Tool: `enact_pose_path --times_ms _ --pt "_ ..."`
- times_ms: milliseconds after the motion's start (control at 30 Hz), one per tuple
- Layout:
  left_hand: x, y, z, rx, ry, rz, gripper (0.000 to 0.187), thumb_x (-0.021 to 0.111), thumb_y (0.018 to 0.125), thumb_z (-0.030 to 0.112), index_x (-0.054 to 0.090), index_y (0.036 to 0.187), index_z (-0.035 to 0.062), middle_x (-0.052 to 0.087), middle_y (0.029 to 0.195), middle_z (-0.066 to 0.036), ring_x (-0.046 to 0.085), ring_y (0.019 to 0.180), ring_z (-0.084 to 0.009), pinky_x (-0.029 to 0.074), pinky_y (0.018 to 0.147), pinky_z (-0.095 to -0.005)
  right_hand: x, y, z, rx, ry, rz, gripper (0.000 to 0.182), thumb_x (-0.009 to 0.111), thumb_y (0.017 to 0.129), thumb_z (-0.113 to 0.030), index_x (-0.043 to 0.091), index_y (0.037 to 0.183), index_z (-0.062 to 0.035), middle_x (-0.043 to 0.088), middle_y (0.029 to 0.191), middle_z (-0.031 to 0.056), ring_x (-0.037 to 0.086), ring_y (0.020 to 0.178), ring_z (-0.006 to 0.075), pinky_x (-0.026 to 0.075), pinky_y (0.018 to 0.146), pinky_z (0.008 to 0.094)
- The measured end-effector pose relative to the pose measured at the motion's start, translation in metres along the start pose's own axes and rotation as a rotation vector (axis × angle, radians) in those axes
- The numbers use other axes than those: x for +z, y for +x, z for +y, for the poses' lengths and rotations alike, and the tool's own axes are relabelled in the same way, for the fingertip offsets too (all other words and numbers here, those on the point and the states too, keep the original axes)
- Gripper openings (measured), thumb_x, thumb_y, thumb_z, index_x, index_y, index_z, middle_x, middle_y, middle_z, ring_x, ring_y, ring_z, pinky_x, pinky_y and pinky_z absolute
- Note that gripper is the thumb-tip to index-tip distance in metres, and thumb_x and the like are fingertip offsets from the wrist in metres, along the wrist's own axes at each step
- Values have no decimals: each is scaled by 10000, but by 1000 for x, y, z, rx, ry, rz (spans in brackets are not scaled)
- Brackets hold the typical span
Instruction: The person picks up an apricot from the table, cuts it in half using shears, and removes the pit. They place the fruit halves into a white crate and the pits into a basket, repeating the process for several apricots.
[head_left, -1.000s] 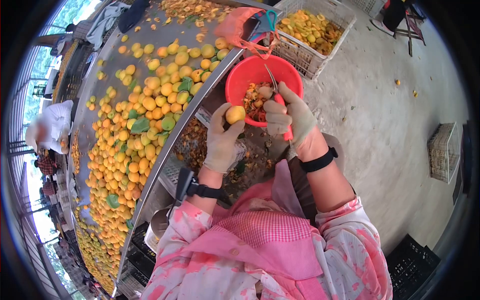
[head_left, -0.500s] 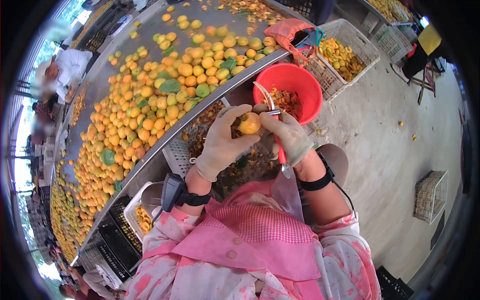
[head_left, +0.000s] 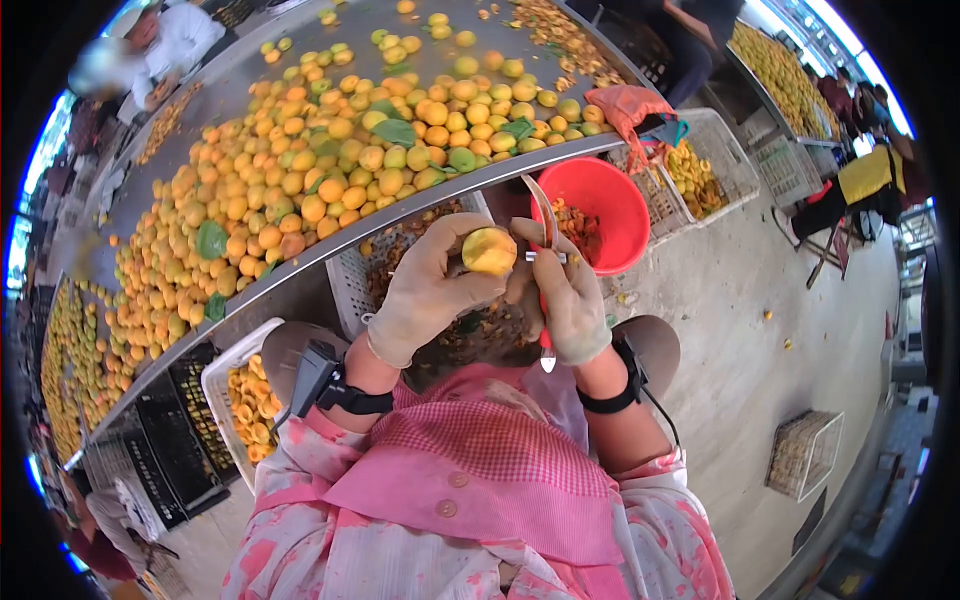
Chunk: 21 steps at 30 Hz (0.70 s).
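Note:
My left hand (head_left: 425, 285), in a pale glove, holds a yellow apricot (head_left: 489, 251) between thumb and fingers. Part of the apricot's skin is off, with paler flesh showing at the top. Just to the right, my right hand (head_left: 570, 305), also gloved, is closed around a red-handled peeler (head_left: 544, 335). Its long curved blade points up past the fingers, and a small metal tip sticks out below the hand. A narrow gap separates the right fingers from the fruit. Below both hands lie peelings (head_left: 470, 345), partly hidden by them.
Many apricots (head_left: 300, 165) with green leaves cover the metal table (head_left: 470, 182). A red bucket (head_left: 625, 245) of peelings stands beyond my right hand. Crates of cut fruit stand at upper right (head_left: 735, 160) and left (head_left: 222, 405). Another person (head_left: 180, 45) is across the table.
The camera view has swung, shifting the surroundings. The peeler has come off the apricot and stands a little to its right. The apricot now turns a more bared side upward.

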<state>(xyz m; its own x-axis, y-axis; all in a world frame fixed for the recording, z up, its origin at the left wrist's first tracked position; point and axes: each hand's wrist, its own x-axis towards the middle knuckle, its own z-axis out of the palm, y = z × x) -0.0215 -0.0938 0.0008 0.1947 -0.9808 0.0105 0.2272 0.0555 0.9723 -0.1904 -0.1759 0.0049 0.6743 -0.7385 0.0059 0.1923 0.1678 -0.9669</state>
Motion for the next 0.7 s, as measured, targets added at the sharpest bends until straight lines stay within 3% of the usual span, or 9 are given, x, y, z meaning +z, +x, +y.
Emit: enact_pose_path --times_ms 33,67,133,167,233,333,400,500,700 --pt "-4 -4 3 12 -8 21 573 747 810 17 488 1321 10 592 1160 -53 569 1076 -131 498 915 -282 -7 -4 1 90 -74 -85 507 465 1028 -309 431 1400 34 658 888 97 616 623 133 484 563 228" --pt "-8 -8 6 21 -25 29 562 734 824 12 486 1328 11 588 1165 -46 573 1070 -124 509 903 -274 -3 -5 5 96 -85 -107 507 465 1028 -309 431 1400 34 658 888 97 616 623 133 484 563 228" --pt "-13 -15 11 37 -48 50 550 721 837 8 485 1334 13 584 1169 -39 577 1064 -118 521 890 -266 7 -6 8 -166 -395 -161 565 477 1027 -321 372 1453 35 637 1163 184 657 1009 245 509 878 311" --pt "-15 -19 13 12 -77 54 554 710 841 0 479 1345 13 583 1168 -38 583 1053 -120 527 892 -266 12 -4 8 -340 -435 -203 610 496 1019 -332 332 1475 39 528 1368 239 531 1274 314 388 1063 357" --pt "-15 -26 18 -7 -111 65 558 700 846 -8 473 1355 13 582 1168 -37 588 1043 -121 533 893 -266 16 -11 12 -331 -491 -206 614 502 1016 -337 336 1471 40 531 1364 249 537 1270 325 402 1049 354" --pt "-15 -33 26 -65 -123 76 572 672 797 55 510 1344 10 584 1154 -26 540 1045 -116 464 899 -248 19 -12 17 -357 -586 -184 619 509 1006 -356 343 1468 22 536 1347 268 554 1239 387 455 997 371" --pt "-18 -35 29 -29 -87 51 581 668 785 27 508 1343 6 585 1154 -26 545 1015 -111 477 847 -231 19 -16 14 -336 -707 -193 615 506 1004 -365 339 1478 -11 560 1310 264 588 1147 434 509 913 403" --pt "-24 -35 27 3 -62 8 570 714 820 -13 489 1343 10 600 1168 -55 592 1044 -128 530 883 -273 18 -17 12 -352 -764 -206 616 503 1002 -369 326 1488 -33 576 1274 267 607 1051 465 535 830 432" --pt "-24 -38 25 12 -14 19 551 724 793 -17 523 1305 -1 617 1155 -56 592 1039 -118 519 881 -269 22 -21 5 -375 -767 -190 627 500 999 -373 310 1497 -43 595 1229 270 630 974 465 542 773 445"
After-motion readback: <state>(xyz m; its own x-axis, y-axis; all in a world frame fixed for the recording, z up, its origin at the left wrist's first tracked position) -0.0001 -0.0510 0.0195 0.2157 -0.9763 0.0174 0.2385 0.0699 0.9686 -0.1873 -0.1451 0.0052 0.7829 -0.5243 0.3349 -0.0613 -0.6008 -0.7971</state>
